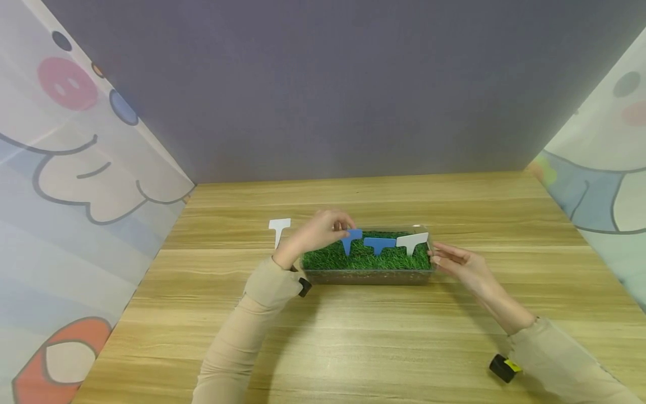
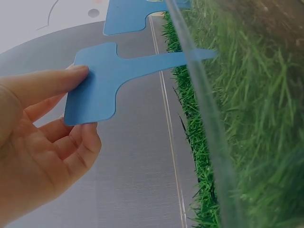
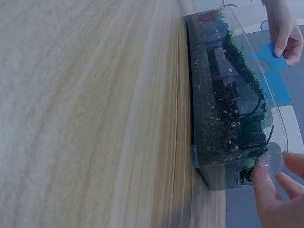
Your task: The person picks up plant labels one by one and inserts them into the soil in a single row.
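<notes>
My left hand point(image 1: 325, 230) pinches the head of a blue T-shaped plant label point(image 2: 95, 85) between thumb and fingers. The label's pointed stem reaches down over the grass, inside the rim of a clear plastic planter box point(image 1: 368, 277). Beside it, a second blue plant label point(image 1: 379, 243) and a white plant label point(image 1: 413, 241) stand upright in the grass point(image 1: 323, 259). At the box's right end, my right hand point(image 1: 464, 266) holds the rim, its thumb point(image 3: 263, 183) against the end wall and a finger at the top edge.
Another white plant label point(image 1: 279, 225) lies on the wooden table point(image 1: 353, 336), left of the box and close to my left forearm. Dark soil point(image 3: 225, 104) with pale specks shows through the box wall. A grey panel point(image 1: 323, 90) rises behind the table.
</notes>
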`<state>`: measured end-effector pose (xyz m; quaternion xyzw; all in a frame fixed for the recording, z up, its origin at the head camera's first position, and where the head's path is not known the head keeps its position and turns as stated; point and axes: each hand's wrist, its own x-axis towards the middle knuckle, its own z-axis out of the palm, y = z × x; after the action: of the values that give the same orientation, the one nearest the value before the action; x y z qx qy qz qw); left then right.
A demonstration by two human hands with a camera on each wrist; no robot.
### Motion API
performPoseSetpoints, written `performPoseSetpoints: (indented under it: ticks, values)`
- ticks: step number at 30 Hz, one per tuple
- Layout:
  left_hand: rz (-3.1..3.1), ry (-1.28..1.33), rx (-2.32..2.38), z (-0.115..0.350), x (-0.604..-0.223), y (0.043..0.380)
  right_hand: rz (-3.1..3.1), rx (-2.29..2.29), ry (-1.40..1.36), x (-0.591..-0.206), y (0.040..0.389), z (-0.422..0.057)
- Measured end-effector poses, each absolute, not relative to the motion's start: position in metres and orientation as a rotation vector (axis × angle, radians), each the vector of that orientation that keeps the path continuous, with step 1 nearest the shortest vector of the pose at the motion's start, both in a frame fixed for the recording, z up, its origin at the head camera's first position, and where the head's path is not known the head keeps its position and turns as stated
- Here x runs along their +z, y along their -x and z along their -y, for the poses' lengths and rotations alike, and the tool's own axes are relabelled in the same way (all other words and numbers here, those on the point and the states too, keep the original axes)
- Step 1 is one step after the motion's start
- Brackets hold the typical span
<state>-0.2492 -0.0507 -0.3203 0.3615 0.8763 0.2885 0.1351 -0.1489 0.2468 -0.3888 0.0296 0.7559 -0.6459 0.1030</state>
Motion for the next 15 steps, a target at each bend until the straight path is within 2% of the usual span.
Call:
performPoseSetpoints:
  ticks: [15]
  values:
    - [-2.539, -1.030, 0.806, 0.0495, -0.3246, 0.2476, -2.247, -1.885, -0.098, -0.3886, 0.1489, -0.2459]
